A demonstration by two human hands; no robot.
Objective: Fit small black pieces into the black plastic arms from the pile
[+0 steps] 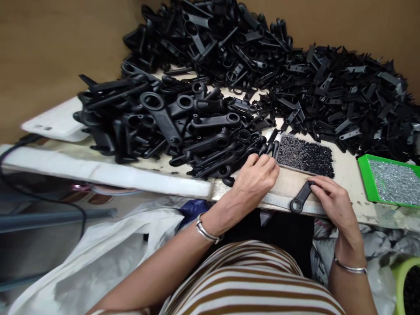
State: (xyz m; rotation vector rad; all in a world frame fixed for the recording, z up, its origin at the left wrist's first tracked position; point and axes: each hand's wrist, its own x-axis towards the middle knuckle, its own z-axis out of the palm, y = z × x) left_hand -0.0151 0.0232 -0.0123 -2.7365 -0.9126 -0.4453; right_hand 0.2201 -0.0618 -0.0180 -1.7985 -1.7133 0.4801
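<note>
Near the front edge of the table, my right hand (333, 199) pinches the narrow end of a black plastic arm (300, 199) whose ring end points toward me. My left hand (257, 175) is closed, knuckles up, beside slim dark pieces (271, 143), at least one with a white part. What its fingertips hold is hidden. Just beyond both hands lies a shallow clear tray (305, 155) of small dark parts. To the left of my left hand is a heap of similar black plastic arms (160, 118), many with ring ends.
A larger pile of black arms (213, 39) stands at the back, with a heap of thin black pieces (344, 92) to the right. A green tray (363, 177) holds silvery small parts. At left are a white flat box (55, 120) and a dark cable (42, 199).
</note>
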